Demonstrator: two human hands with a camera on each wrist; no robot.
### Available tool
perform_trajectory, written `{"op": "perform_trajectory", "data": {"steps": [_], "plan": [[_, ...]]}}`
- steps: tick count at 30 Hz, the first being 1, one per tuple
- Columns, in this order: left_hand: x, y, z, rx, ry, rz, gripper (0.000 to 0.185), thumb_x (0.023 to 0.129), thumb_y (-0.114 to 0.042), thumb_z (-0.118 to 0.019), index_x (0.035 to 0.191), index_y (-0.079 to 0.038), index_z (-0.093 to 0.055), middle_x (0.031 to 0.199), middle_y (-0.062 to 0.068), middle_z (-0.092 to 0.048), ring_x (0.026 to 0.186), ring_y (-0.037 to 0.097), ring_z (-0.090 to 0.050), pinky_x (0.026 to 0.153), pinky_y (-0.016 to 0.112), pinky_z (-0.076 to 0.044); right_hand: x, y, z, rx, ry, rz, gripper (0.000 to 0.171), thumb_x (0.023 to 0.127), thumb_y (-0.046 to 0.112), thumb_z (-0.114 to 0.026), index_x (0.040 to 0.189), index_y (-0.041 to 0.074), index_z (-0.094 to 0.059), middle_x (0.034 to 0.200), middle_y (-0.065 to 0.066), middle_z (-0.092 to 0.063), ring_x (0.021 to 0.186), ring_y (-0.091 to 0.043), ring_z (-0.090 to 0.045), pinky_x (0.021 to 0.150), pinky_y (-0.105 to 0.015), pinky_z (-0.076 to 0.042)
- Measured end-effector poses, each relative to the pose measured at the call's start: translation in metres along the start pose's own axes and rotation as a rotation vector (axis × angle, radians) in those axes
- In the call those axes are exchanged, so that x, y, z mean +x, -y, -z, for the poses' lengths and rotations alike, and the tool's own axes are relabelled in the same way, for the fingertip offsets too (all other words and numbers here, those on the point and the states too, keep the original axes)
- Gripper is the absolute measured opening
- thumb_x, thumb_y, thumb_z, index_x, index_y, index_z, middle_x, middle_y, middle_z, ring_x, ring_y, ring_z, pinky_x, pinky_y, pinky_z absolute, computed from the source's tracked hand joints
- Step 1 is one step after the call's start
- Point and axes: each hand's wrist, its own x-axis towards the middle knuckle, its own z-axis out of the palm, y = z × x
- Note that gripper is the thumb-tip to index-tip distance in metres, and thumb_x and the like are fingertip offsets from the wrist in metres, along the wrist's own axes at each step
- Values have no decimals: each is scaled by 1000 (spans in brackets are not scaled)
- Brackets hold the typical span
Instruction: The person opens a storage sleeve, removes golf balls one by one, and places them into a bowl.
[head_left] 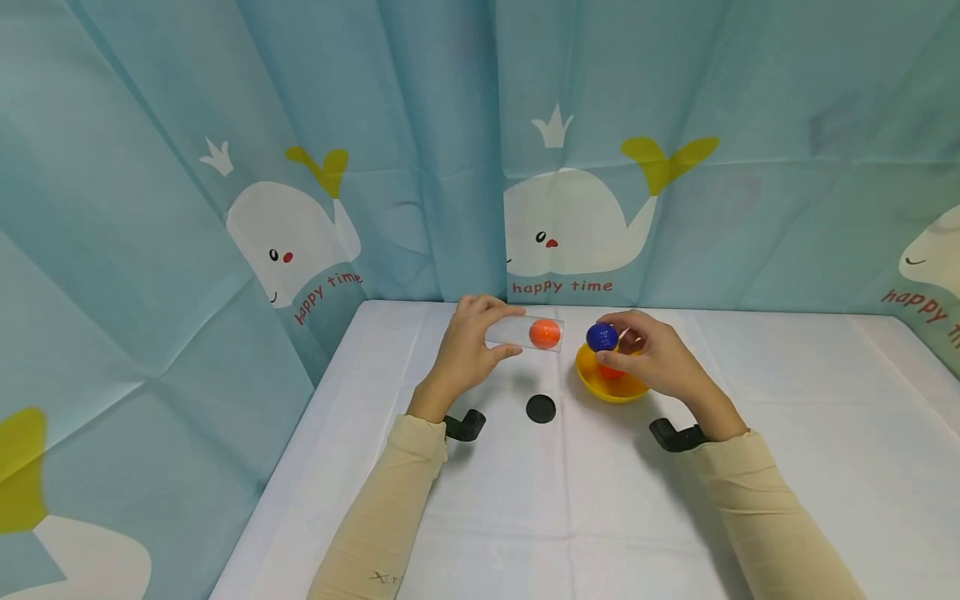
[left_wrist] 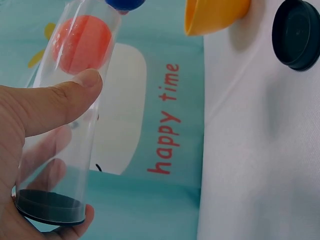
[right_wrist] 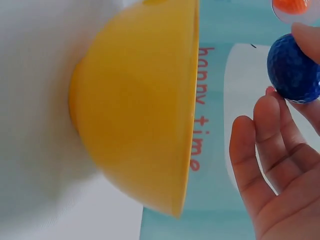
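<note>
My left hand (head_left: 467, 348) grips a clear plastic tube (left_wrist: 62, 150), its black-capped end against the palm. Inside, an orange ball (head_left: 544, 334) sits near the end that faces right. In the head view the tube lies nearly level above the table. Between thumb and fingers, my right hand (head_left: 656, 357) pinches a dark blue golf ball (right_wrist: 294, 69). That ball is just to the right of the tube's end and over the rim of a yellow bowl (right_wrist: 140, 110). Another orange ball (head_left: 611, 372) rests in the bowl, partly hidden by the right hand.
A round black cap (head_left: 541, 408) lies on the white tablecloth (head_left: 510, 517), left of and nearer than the bowl. Behind the table hangs a blue curtain (head_left: 450, 208) printed with whales. Black wrist mounts (head_left: 465, 425) sit on both wrists.
</note>
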Motion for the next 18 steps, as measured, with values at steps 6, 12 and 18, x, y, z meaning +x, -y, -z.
{"op": "perform_trajectory", "data": {"steps": [6,12,18], "plan": [[0,1,0,4,5,11,50,79,-21,-89,126,-17,-72,119,4,-66,114,26,-50,96,42,-49,-2,-4,8,-26,14,10,38,90,21,-79,124,9,-66,105,-8,-71,92,-23,-62,82,-21,-52],[0,1,0,-2,16,31,50,79,-19,-89,126,-18,-72,120,4,-65,115,26,-50,96,43,-49,-3,-7,15,-51,51,16,35,90,16,-78,122,7,-66,104,-8,-72,91,-23,-62,81,-21,-53],[0,0,2,-1,18,35,50,80,-22,-88,127,-18,-72,120,4,-66,115,26,-50,97,42,-49,-3,-10,18,-63,59,38,36,88,14,-79,121,7,-67,103,-6,-72,91,-22,-62,81,-22,-54]]}}
